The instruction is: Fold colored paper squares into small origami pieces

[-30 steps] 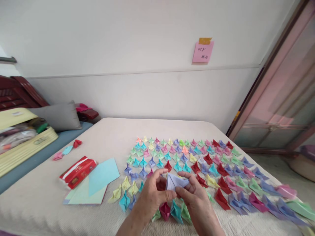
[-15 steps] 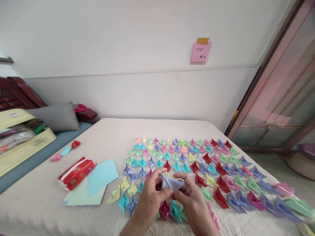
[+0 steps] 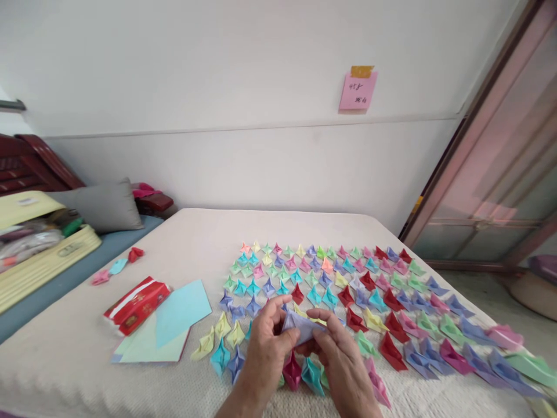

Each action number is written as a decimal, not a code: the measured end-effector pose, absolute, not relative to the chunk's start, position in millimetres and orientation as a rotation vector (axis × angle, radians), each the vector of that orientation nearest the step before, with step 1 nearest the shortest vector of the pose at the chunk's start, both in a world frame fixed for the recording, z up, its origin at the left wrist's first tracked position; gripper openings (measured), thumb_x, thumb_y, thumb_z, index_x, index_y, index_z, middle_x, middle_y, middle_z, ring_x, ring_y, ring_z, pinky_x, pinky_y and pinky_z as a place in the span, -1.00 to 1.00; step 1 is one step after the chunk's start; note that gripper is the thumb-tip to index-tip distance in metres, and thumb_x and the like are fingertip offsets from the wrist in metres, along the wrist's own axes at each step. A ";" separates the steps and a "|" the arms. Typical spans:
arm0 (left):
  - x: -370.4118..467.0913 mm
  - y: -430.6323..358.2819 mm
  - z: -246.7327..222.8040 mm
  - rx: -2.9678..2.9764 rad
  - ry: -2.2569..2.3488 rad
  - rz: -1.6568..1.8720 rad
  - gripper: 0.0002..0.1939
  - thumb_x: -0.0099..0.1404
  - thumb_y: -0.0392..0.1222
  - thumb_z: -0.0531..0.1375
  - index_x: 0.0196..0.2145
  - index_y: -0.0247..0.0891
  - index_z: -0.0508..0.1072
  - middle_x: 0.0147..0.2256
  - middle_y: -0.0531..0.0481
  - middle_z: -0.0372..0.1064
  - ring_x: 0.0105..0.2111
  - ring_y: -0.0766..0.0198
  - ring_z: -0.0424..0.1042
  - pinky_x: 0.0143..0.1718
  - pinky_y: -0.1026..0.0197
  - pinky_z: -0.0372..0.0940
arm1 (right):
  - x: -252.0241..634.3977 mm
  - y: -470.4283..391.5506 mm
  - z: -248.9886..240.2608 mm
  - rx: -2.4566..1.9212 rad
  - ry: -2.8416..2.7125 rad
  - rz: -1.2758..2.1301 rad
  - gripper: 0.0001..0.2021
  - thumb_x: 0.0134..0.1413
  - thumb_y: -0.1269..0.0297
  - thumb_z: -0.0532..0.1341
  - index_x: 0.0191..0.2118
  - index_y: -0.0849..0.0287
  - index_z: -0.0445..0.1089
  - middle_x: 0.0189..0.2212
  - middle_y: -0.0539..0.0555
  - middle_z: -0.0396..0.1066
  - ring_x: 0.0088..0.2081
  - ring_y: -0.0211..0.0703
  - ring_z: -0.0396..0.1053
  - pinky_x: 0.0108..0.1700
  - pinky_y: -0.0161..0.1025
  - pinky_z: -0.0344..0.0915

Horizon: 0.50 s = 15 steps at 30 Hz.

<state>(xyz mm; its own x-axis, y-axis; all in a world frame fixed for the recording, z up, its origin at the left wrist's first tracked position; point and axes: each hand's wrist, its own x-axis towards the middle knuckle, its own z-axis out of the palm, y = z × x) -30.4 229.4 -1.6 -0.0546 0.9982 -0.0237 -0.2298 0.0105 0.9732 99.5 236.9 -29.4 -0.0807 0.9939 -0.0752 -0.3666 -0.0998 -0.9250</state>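
Observation:
A folded lavender paper (image 3: pixel 301 326) is held between both hands above the bed. My left hand (image 3: pixel 270 342) grips its left end, thumb on the near face. On its right end, my right hand (image 3: pixel 337 351) is closed with the thumb and fingers around the paper. Rows of small folded paper boats in many colours lie beneath and around the hands, among them a dark red one (image 3: pixel 392 352), a cyan one (image 3: pixel 312 375) and a magenta one (image 3: pixel 292 370). The hands hide some of them.
On the left lie a red packet (image 3: pixel 138 305), a light blue sheet (image 3: pixel 183 310) over pale green sheets (image 3: pixel 145 342), and three small folded pieces. A yellow box (image 3: pixel 56 255) and a grey pillow (image 3: pixel 107 206) are farther left. A pink note (image 3: pixel 357 92) hangs on the wall.
My left thumb has shifted up and left on the lavender paper, and my right fingers have shifted slightly. Both hands still hold the paper. The view has moved a little.

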 end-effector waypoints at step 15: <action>-25.5 231.6 -9.5 0.903 1.101 1.385 -0.54 0.06 -0.37 0.22 -0.03 -0.31 0.40 -0.46 0.08 0.41 -0.43 0.28 0.37 -0.39 0.28 0.21 | 90.2 237.8 -32.6 -0.957 -0.898 1.493 -0.50 -0.11 0.32 0.36 -0.01 0.13 0.22 -0.66 -0.16 0.38 -0.61 -0.26 0.28 -0.51 -0.34 0.12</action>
<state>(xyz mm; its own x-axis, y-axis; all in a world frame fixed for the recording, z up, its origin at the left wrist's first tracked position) -25.5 231.6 -9.5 -0.1140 0.9915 -0.0622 -0.2842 0.0274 0.9584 90.2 237.8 -32.6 -0.0795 0.9923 -0.0949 -0.3814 -0.1182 -0.9168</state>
